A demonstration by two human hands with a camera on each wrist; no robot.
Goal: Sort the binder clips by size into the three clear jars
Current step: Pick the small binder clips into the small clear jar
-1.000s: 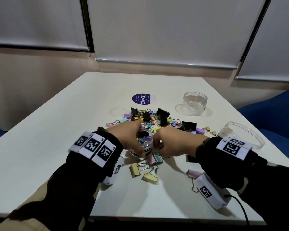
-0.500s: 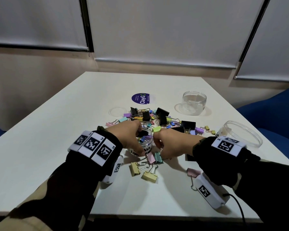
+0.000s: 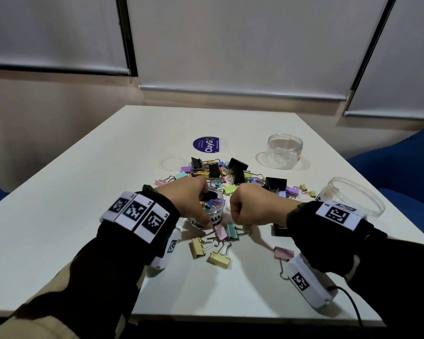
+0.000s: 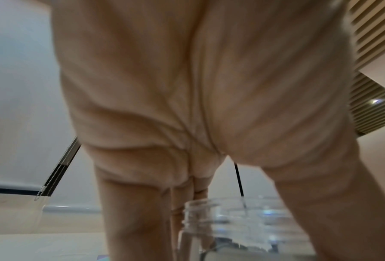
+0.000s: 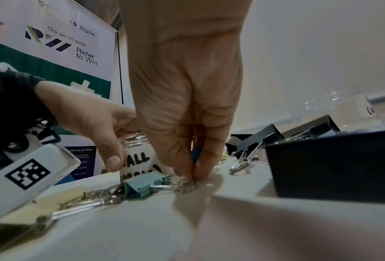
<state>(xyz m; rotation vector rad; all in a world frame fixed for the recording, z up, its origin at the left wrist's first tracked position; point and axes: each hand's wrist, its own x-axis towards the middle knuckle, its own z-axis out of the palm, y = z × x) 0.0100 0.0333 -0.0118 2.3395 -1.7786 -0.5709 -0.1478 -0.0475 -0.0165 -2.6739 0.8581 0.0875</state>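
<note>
Left hand (image 3: pixel 194 199) grip curled round small jar (image 3: pixel 212 211) near counter (image 3: pixel 59 204) front edge, right hand (image 5: pixel 187 106) grip pinching blue clip (image 5: pixel 197 155) beside it

The bench (image 3: pixel 59 211) is smooth, matt and white. The small jar (image 5: pixel 133 141) and the two wider jars (image 3: pixel 285 152) look like clear glossy plastic. The binder clips (image 3: pixel 238 172) have matt painted bodies, pastel or black, with shiny bare-metal wire handles (image 5: pixel 184 186). The sleeves (image 3: pixel 103 265) are dark cloth.
</note>
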